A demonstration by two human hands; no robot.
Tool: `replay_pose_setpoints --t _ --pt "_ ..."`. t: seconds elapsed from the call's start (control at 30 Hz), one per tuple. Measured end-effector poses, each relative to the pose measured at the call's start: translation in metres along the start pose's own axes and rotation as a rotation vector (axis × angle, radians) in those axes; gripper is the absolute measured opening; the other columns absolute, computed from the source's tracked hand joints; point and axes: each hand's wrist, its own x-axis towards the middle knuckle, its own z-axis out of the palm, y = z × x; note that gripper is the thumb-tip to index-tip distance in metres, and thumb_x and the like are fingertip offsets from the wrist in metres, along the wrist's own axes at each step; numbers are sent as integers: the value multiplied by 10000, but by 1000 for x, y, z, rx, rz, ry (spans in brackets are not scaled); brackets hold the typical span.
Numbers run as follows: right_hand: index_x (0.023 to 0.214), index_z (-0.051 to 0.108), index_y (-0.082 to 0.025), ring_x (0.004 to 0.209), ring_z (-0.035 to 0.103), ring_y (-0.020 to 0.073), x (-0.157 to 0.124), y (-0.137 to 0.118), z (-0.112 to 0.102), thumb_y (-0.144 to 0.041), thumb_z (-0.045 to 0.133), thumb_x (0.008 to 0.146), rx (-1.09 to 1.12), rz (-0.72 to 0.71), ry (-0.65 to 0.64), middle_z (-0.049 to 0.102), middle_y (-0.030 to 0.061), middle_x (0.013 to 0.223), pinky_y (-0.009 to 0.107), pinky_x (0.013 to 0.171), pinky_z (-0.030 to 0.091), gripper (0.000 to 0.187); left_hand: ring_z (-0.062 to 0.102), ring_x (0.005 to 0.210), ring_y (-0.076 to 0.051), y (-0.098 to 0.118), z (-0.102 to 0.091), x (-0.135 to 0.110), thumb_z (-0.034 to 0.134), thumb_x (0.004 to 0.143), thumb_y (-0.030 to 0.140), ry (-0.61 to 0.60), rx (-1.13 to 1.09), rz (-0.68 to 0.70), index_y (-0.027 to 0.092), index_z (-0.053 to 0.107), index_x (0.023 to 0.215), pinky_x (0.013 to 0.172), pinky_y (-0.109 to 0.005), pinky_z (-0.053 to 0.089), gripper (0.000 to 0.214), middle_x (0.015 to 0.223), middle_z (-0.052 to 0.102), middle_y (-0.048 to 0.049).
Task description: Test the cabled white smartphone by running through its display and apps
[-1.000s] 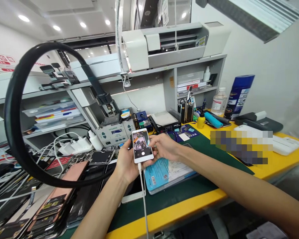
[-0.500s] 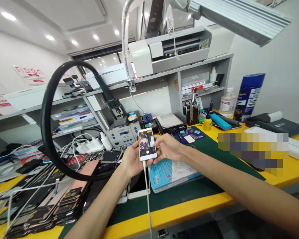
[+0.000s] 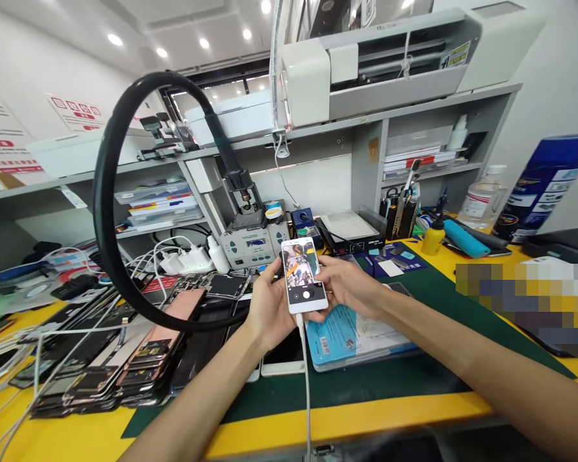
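A white smartphone (image 3: 307, 300), its screen lit with what looks like a camera view, is held upright over the bench. My left hand (image 3: 268, 311) supports it from the left and below, with the thumb along its left edge. My right hand (image 3: 354, 285) closes on the right edge, fingers partly hidden behind the phone. From its bottom end a white cable (image 3: 307, 385) runs down past the bench's front edge. Beneath my hands lie a white-framed device (image 3: 283, 367) with a dark face, partly covered by my left hand, and a blue-and-clear flat package (image 3: 340, 340).
To the left are stacked phone parts (image 3: 147, 362), tangled white cables and a looping black hose (image 3: 103, 212). A hot-air station (image 3: 255, 247) stands behind. A yellow bottle (image 3: 432, 240) and blue spray can (image 3: 542, 186) stand right of the green mat (image 3: 443, 378).
The whole view has shifted, so the bench and both hands appear farther right. The picture on the phone screen has changed. Both hands keep their hold on the phone.
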Motion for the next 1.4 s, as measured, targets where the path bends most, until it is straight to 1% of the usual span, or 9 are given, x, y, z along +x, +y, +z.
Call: replay_pose_setpoints --t 0.1,0.2,0.3,0.4,0.57,0.77,0.9,1.07,1.4 --pt "1141 557 -206 598 555 168 0 -1 1 -194 559 757 -9 3 5 568 7 684 292 496 509 384 695 838 -303 -3 3 -1 391 943 506 14 1 27 94 567 1267 638 -436 594 553 1022 696 -176" --pt "1155 555 -201 635 582 174 1 0 -1 -181 578 743 -31 -6 -9 616 31 779 292 509 508 413 696 814 -293 -5 5 -1 390 944 481 43 5 38 92 561 1267 629 -427 595 533 996 696 -168" --pt "1210 526 -190 679 602 181 0 0 -2 -119 610 697 -72 -30 -60 647 61 899 293 525 512 524 696 795 -289 -7 5 -2 402 938 478 47 6 51 88 561 1259 625 -423 595 530 976 695 -162" --pt "1262 495 -193 704 605 183 -2 -1 -2 -76 613 668 -109 -43 -92 647 57 909 292 541 515 617 694 793 -292 -7 4 -2 414 931 481 42 2 62 87 567 1247 629 -424 593 528 972 695 -161" --pt "1271 497 -195 695 591 176 -1 -2 -3 -54 568 638 -83 -28 -62 637 45 882 282 536 507 653 691 800 -296 -8 1 -1 390 935 451 24 0 71 77 575 1234 616 -422 591 513 978 692 -173" --pt "1278 508 -194 732 608 191 1 -3 -7 -65 533 646 -51 -12 -134 663 76 935 305 573 528 645 686 803 -311 -8 -2 0 393 913 420 -10 19 71 54 574 1218 553 -413 589 509 976 686 -193" --pt "1305 491 -203 763 613 193 0 -4 -10 -75 572 682 -74 -11 -129 664 79 974 299 590 521 641 688 818 -308 -8 -5 2 433 828 276 -32 -20 79 61 542 1247 601 -451 601 483 977 689 -176" --pt "1283 512 -209 790 619 188 -1 -5 -12 -80 613 674 -95 -17 -126 658 68 1008 268 560 502 631 694 856 -302 -7 -8 5 433 637 68 -39 -16 36 52 494 1287 700 -508 602 653 991 694 -159" --pt "1251 505 -210 729 609 173 -1 -5 -11 -78 619 672 -112 -28 -116 654 59 965 263 545 499 605 691 868 -310 -6 -9 7 418 582 45 -27 -14 44 36 496 1279 708 -529 597 701 977 693 -165"
